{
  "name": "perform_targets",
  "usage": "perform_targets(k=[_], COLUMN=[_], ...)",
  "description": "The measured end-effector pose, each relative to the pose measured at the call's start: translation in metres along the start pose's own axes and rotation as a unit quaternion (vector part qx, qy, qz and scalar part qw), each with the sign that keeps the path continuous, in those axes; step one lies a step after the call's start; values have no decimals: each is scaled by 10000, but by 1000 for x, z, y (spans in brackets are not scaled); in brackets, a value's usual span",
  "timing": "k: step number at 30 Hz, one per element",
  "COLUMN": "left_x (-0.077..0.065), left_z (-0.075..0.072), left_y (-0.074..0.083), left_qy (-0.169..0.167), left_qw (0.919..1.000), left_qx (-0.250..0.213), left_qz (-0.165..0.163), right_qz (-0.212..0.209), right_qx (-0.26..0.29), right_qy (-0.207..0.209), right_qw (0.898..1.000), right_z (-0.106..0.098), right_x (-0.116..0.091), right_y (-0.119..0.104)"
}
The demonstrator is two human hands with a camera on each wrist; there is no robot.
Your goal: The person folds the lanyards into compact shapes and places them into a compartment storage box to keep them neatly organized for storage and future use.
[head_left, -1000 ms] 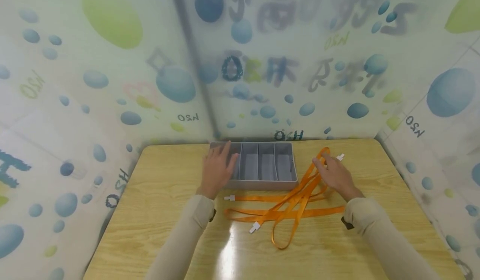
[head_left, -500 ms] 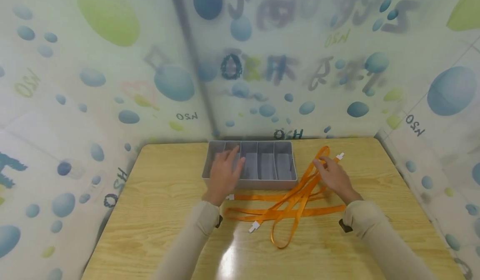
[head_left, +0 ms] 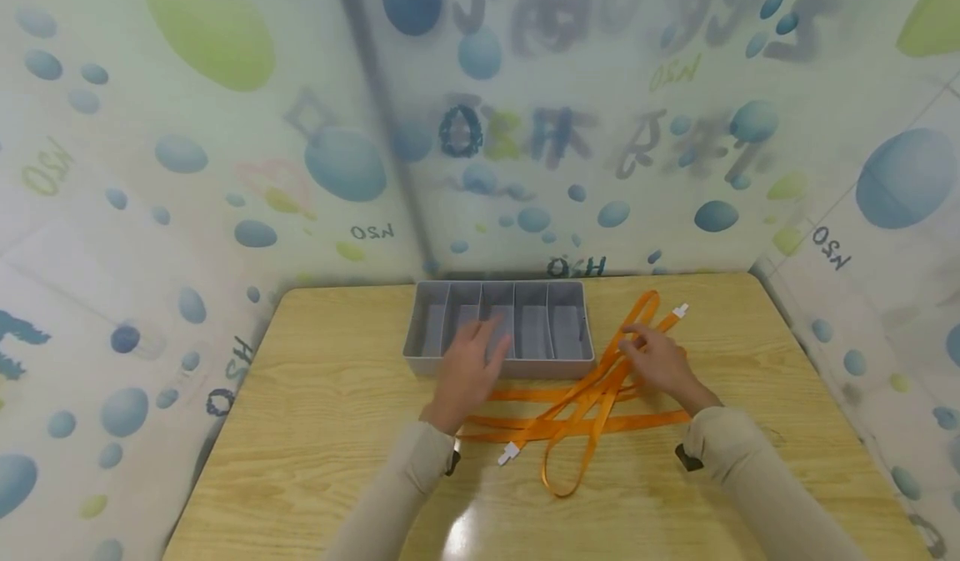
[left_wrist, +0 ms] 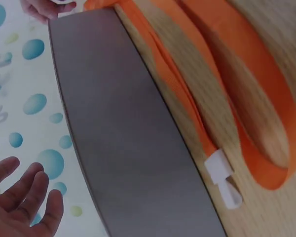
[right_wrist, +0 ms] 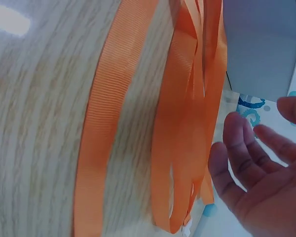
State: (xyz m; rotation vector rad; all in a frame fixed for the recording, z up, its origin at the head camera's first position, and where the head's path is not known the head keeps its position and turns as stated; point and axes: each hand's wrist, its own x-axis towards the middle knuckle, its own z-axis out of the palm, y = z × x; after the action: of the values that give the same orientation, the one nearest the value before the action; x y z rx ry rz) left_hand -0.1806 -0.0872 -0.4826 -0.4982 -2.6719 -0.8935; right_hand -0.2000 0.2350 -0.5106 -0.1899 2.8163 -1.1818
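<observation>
A grey tray with several upright dividers stands at the table's back edge. Over its front wall is my left hand, fingers spread and slightly blurred, with nothing in it. To the right lie tangled orange lanyards with white plastic clips. My right hand hovers beside the top of that tangle, fingers loosely bent. In the right wrist view, its palm holds nothing and the fingertips are next to the orange straps. My left hand hides part of the lanyards' left end.
The wooden table ends against a patterned wall right behind the tray. More patterned walls flank its left and right sides. One white clip lies near the back right.
My left hand has moved right and toward me, from the tray's left compartments to its front middle. My right hand has drawn back slightly from the upper lanyard loop.
</observation>
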Motion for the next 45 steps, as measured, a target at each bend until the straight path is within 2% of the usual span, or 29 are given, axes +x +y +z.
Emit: perform_targets(k=[6,12,22,30,36,45], left_x=[-8,-15,-23,-27,-28,-30], left_z=[10,20,34,43,47,62], left_y=[7,13,26,29,33,33], left_qy=[-214,-417,-1207,-1171,-1127,-1306], left_qw=[9993,9974,9905,9891,9884,9868], left_qx=[-246,-469,-551,-717,-756,-642], left_qz=[183,364,356,525,679,716], right_qz=[-260,-336,-711,-879,-880,-1070], right_qx=[92,122,101,24,109,6], right_qy=[-202,-342,-346,-400,-636,-763], right_qw=[9994,9988,9968,9953,9940,9913], right_z=[3,5,14,19,23,29], right_x=[-2,-3,-4,-4,-4,-2], right_y=[0,3,8,9,8,11])
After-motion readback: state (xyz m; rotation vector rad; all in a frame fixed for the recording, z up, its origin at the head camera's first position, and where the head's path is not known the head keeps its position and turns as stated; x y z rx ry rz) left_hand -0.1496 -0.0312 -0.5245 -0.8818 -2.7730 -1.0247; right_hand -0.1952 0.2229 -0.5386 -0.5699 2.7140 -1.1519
